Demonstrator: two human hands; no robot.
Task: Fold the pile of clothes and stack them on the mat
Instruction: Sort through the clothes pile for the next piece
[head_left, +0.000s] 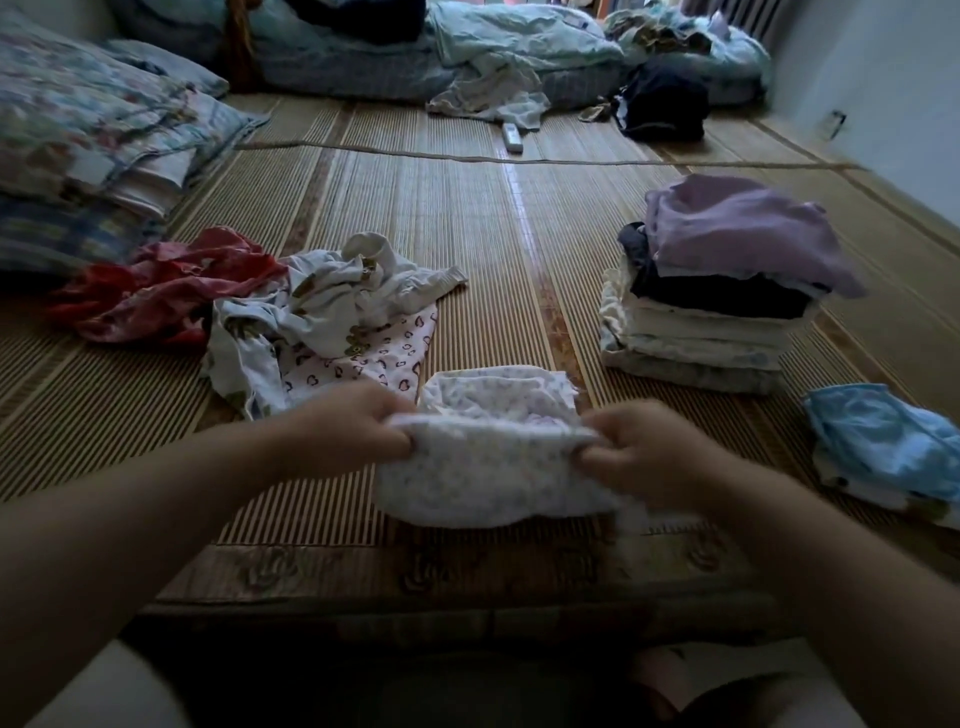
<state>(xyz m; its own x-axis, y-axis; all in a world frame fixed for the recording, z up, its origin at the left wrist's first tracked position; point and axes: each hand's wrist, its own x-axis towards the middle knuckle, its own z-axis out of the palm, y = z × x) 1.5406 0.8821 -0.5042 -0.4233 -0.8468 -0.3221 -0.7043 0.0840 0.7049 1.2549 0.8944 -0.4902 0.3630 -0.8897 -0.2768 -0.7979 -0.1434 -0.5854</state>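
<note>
soft matt cotton-like garment (493, 467), glossy slatted bamboo-like mat (519, 234)

Left hand (356, 423) and right hand (654, 452) on bare forearms (156, 519); pale clothing (98, 691) below.

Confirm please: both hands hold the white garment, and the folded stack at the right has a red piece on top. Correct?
Wrong colour: the head view shows a lilac piece atop the folded stack. The left hand and right hand do hold the white garment.
</note>
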